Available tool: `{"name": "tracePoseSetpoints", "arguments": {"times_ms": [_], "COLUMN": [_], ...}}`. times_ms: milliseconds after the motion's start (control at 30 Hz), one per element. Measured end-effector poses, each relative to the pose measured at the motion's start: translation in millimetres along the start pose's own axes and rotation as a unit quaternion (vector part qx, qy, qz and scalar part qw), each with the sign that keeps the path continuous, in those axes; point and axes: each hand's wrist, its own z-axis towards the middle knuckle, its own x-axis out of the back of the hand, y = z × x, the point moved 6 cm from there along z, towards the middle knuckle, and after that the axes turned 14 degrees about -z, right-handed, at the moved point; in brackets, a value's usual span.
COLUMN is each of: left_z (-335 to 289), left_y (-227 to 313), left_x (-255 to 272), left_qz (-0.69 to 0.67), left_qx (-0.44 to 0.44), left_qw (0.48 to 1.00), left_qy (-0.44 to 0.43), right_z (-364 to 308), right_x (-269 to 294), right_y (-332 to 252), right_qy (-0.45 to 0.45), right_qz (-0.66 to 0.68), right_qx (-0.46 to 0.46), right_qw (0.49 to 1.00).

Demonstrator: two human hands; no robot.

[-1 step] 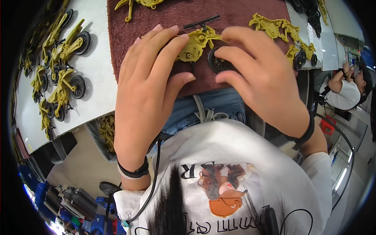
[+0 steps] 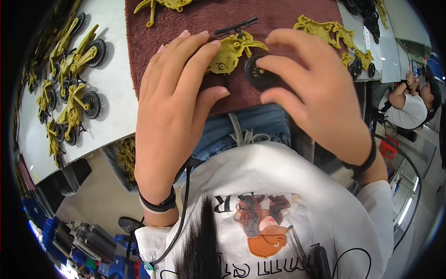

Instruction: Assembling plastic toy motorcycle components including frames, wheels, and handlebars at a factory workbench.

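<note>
A yellow toy motorcycle shell with a black handlebar piece on its far side lies on a brown towel. My left hand rests over the shell's left part, hiding it; its fingers are stretched out and its thumb stands apart from the shell. A black spoked wheel sits just right of the shell, partly behind my right fingers. My right hand is open at the wheel, its index fingertip at the hub side and its thumb apart below. Whether that fingertip touches the wheel I cannot tell.
Several yellow toy motorcycles with black wheels cover the white table on the left. More yellow shells lie at the right, beside loose black wheels. Another yellow part is at the far edge. A co-worker sits farther right.
My right hand has shifted slightly right, away from the shell, and its fingers uncover more of the shell's right tip. The wheel looks more tilted. My left hand stays on the shell.
</note>
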Motion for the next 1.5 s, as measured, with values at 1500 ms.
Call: {"name": "tracePoseSetpoints", "arguments": {"times_ms": [1500], "left_z": [26.0], "left_y": [-40.3], "left_x": [152.7], "left_qz": [0.077], "left_qx": [0.221], "left_qw": [0.972], "left_qy": [-0.025], "right_z": [128.6], "right_x": [16.8], "right_y": [52.0], "right_qy": [-0.075], "right_qz": [-0.086], "right_qx": [0.231], "right_qw": [0.966]}}
